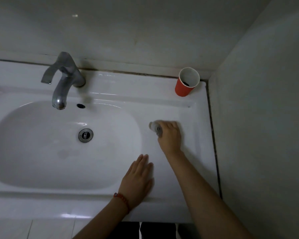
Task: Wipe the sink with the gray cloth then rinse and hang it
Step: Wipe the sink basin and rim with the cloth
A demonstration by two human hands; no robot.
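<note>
Here, the flat ledge of the white sink [188,107] is being worked at, right of the basin.
A pale, blurred item [156,128], possibly the gray cloth, is being grasped by the right hand [170,137] against the ledge; identity cannot be told. The left hand [138,180] is being laid flat, released, fingers extended, by the basin's front right rim. A red cup [184,87] is being kept in the back corner, well right of the faucet [64,81].

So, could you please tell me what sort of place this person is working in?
Most likely a bathroom: a white ceramic sink with a chrome faucet and a drain, set against plain walls in a corner, and a red cup on the ledge.
</note>
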